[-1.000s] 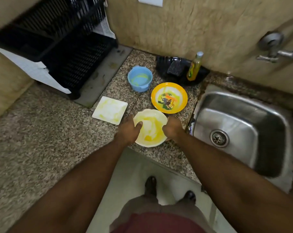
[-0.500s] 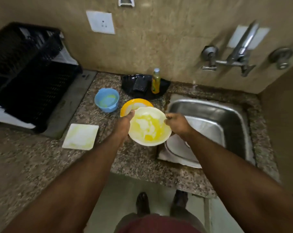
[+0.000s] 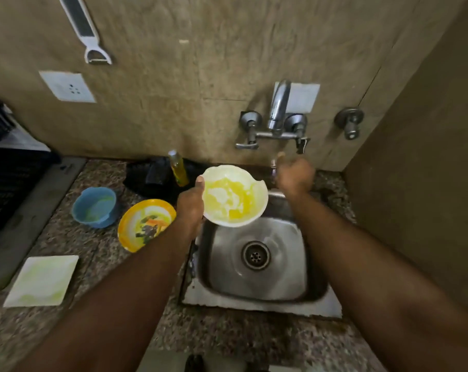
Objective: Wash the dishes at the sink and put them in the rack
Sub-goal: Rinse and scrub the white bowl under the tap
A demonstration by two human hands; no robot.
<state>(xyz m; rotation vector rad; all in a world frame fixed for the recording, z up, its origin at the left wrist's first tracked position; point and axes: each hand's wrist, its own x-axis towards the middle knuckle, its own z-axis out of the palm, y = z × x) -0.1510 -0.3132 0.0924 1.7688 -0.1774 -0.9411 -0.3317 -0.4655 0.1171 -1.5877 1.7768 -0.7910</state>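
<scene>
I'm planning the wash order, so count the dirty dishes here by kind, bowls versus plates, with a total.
Bowls: 2, the white round bowl smeared yellow held over the sink, and the blue plastic bowl on the counter.
Plates: 2, the round orange-rimmed plate and the white square plate.
Total: 4

The sink sits in the surface's right end. Left of it lie a plate, a cup and a tile; the bottle stands at the back edge.

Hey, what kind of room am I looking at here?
Most likely a home kitchen: a steel sink set in a granite counter, a wall tap above it, and dirty dishes such as a bowl.
</scene>
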